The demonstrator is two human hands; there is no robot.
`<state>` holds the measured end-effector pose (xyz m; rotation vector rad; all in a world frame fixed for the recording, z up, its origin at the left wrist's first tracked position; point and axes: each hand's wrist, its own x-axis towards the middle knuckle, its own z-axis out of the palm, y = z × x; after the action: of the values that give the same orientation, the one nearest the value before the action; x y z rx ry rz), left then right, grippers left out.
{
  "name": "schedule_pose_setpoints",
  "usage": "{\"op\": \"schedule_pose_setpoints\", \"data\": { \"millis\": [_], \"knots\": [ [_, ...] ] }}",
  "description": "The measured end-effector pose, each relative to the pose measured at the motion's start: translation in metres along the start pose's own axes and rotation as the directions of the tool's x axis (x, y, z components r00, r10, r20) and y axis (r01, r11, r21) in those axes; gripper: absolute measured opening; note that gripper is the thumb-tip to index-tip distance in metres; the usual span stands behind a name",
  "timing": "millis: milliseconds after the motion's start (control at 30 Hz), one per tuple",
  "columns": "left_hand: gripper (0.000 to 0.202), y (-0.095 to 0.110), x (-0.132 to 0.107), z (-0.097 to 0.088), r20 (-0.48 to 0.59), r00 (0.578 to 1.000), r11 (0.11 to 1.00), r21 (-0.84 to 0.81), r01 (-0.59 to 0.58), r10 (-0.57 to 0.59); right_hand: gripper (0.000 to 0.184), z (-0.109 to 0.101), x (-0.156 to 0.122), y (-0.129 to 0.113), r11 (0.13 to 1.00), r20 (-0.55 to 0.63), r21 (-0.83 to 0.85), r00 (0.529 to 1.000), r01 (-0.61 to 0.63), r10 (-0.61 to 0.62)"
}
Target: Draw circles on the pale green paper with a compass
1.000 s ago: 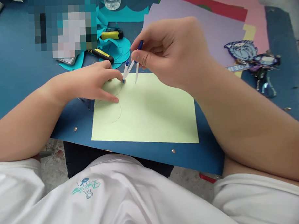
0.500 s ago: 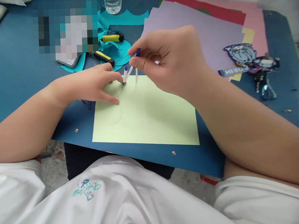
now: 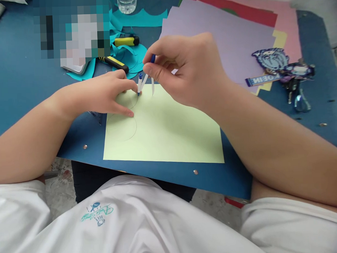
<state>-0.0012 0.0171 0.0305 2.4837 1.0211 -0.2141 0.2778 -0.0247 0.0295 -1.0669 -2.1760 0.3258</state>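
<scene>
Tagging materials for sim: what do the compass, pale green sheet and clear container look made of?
Compass: probably plastic, smooth; opaque white legs, solid blue parts.
Pale green sheet: paper or thin card, matte; lies flat, straight-cut edges, no glare.
Clear container: likely plastic, possibly glass, glossy; see-through with bright highlights.

The compass [image 3: 139, 84] has white legs and blue end caps. The drawing sheet [image 3: 168, 130] is pale yellow-green, marked with thin grey circle outlines [image 3: 136, 126]. The table surface [image 3: 23, 91] is dark blue. The stacked papers [image 3: 203, 25] are lilac, red, pink and yellow. Both tool handles [image 3: 125, 41] combine yellow and black. The offcuts [image 3: 148, 18] are turquoise. The strap [image 3: 263, 79] is blue with white lettering. The shirt [image 3: 160, 222] is white, with a blue and teal print [image 3: 97, 214]
</scene>
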Motion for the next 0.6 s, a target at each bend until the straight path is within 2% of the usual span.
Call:
{"op": "schedule_pose_setpoints", "data": {
  "millis": [100,300,600],
  "knots": [
    [0.095,-0.002,0.0,0.002,-0.003,1.0,1.0,0.009,-0.003,0.003,0.013,0.001,-0.001,0.001,0.999,-0.002,-0.027,1.0,0.019,-0.019],
    [0.101,0.0,-0.003,0.002,-0.041,0.999,1.0,-0.024,-0.014,0.013,0.03,-0.007,0.001,-0.004,0.991,0.003,-0.135,1.0,0.004,-0.004],
    [0.121,-0.002,-0.003,-0.002,-0.012,1.0,0.997,-0.074,0.024,-0.025,0.029,-0.026,0.003,-0.007,0.943,0.056,-0.324,0.996,0.078,-0.063]
  ]
}}
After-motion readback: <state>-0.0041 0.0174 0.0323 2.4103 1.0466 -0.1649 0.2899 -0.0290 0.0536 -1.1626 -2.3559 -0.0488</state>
